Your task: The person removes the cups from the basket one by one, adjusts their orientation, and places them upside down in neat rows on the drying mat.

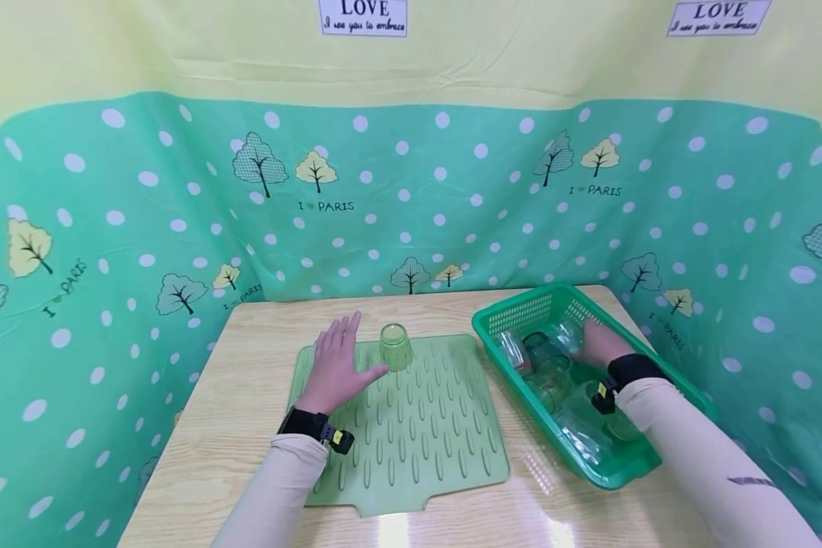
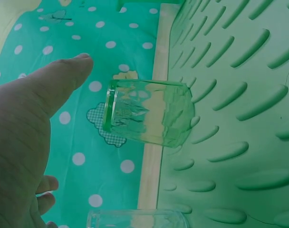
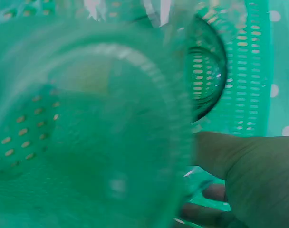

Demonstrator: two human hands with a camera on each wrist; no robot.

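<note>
My left hand [image 1: 336, 369] hovers over the left part of a green ridged drying mat [image 1: 445, 449], thumb spread from the fingers, holding nothing. Just beyond its thumb, a green-tinted drinking glass [image 1: 396, 348] stands upside down on the mat's far edge. The left wrist view also catches part of a clear glass [image 2: 137, 219] at the bottom. Down inside a green plastic basket [image 1: 514, 388], my right hand [image 1: 599, 346] grips a clear glass [image 1: 567, 335] with thumb and fingers at its side. The basket wall and other glassware partly hide these fingers.
Several more glasses lie jumbled in the basket, among them a dark-rimmed glass [image 3: 211, 71] and a large clear glass [image 3: 87, 142] close to the right wrist camera. A patterned curtain [image 1: 425, 213] surrounds the wooden table [image 1: 205, 426] behind and at the sides.
</note>
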